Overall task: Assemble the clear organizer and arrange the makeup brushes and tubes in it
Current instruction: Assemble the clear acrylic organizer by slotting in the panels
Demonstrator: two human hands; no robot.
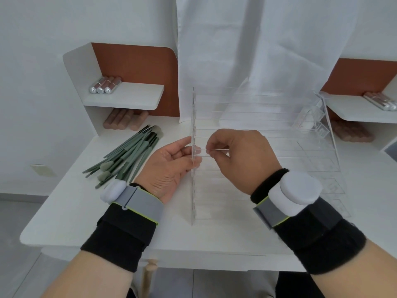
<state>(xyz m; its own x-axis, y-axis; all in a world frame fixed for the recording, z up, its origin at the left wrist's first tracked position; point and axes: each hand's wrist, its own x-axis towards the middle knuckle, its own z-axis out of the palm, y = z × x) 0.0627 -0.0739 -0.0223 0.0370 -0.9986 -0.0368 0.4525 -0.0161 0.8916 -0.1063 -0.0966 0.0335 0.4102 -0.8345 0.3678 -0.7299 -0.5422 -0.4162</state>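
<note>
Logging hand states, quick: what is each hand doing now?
Left hand: holds the upright clear side panel.
Right hand: pinches a thin clear shelf strip.

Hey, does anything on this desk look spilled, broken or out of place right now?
Nothing stands out. The green brushes lie in a loose pile on the desk, the tubes sit on the shelf, and both hands hold clear organizer panels, still unassembled.

Lighting bright, even, diffuse; source not determinable. Shadows faint, soft under forearms on white rectangular desk (71, 211). Small glare spots on silver caps of pink tubes (103, 86). Wide-angle bowing at frame edges. Clear acrylic organizer panels (257, 130) low-contrast, edges hard to trace. Focus acceptable.
</note>
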